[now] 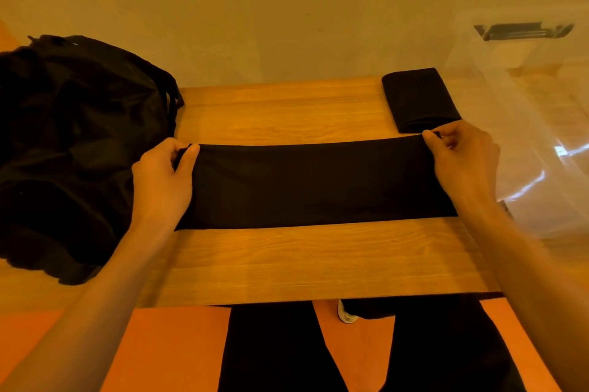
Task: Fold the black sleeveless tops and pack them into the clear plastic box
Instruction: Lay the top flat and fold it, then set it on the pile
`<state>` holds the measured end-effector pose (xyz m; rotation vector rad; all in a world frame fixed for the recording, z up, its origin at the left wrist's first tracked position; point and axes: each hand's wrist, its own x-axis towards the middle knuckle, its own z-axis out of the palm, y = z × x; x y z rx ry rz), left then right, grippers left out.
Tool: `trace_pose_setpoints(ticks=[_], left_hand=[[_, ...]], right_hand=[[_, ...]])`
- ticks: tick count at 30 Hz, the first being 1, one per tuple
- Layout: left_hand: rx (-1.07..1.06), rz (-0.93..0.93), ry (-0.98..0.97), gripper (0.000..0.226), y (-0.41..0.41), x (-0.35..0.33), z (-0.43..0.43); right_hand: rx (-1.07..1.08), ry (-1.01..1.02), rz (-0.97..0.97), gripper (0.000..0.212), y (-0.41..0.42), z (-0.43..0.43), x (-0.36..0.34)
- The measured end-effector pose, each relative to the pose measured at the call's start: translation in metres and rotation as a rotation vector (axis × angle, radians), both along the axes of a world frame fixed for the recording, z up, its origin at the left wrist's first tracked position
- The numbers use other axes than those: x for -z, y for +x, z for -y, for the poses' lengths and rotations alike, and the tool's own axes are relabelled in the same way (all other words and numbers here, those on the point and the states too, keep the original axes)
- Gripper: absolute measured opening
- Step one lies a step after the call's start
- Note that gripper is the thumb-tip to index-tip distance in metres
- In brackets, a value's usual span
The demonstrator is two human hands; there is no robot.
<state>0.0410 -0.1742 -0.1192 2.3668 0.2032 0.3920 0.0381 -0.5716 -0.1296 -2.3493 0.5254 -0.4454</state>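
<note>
Nearest, bottom of frame: the person's legs in black trousers are standing on an orange floor, up against the near edge of the light-brown wooden table.

Top in hand: a black sleeveless top folded into a long flat band is lying on the table across the middle of the frame, between the two hands.

Long axis: the band is running left to right, parallel to the table's near edge. Its short ends are pointing at the heap on the left and the box on the right.

Left hand: it is pinching the band's far left corner between thumb and curled fingers.

Right hand: it is pinching the far right corner the same way, thumb on top.

Why held so: taking both far corners at once is pulling the far edge straight, so the next fold is likely going to land evenly.

Left of frame: a crumpled heap of unfolded black tops is lying just beside the left hand, probably as supply within reach.

Upper right: a small folded black top is lying just beyond the right hand, beside the box, seemingly waiting to be packed.

Right edge: the clear plastic box with a dark latch is standing there. No black top is showing through its wall.

Farthest: a plain pale wall is closing the view.
</note>
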Motion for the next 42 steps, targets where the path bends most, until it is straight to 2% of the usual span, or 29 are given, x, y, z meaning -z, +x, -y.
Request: trace_pose_setpoints(ticks=[6,10,13,16,19,24,27,30,35,40,42], left_hand=[[-0.01,-0.031,0.15,0.028,0.008,0.008,0.0],[-0.014,-0.025,0.186,0.023,0.006,0.008,0.003],[0.014,0.01,0.26,0.024,-0.007,-0.001,0.005],[0.071,0.018,0.22,0.033,-0.027,-0.015,0.0],[0.039,0.017,0.153,0.037,-0.038,-0.02,-0.014],[0.035,-0.086,0.233,0.027,-0.033,-0.015,-0.02],[0.057,-0.112,0.329,0.019,-0.014,-0.009,-0.007],[0.009,-0.101,0.405,0.021,0.004,-0.003,-0.001],[0.02,-0.051,0.419,0.021,0.024,0.008,-0.005],[-0.011,-0.101,0.454,0.037,0.031,0.015,-0.008],[-0.029,-0.118,0.452,0.027,0.028,0.012,-0.004]], right_hand=[[0.019,-0.063,-0.063,0.027,0.004,0.001,0.0],[0.005,-0.117,-0.107,0.029,0.003,-0.002,0.001],[-0.051,-0.3,-0.08,0.036,-0.012,-0.01,-0.003],[-0.175,-0.464,-0.019,0.04,-0.032,-0.032,-0.011],[-0.356,-0.433,0.022,0.042,-0.034,-0.063,-0.012],[-0.671,-0.563,-0.144,0.065,-0.012,-0.123,-0.003],[-0.78,-0.638,-0.235,0.076,0.005,-0.157,0.001],[-0.781,-0.653,-0.302,0.078,0.013,-0.176,0.011],[-0.724,-0.673,-0.296,0.079,0.01,-0.18,0.022],[-0.712,-0.678,-0.288,0.077,0.01,-0.178,0.023],[-0.714,-0.669,-0.283,0.077,0.01,-0.178,0.024]])
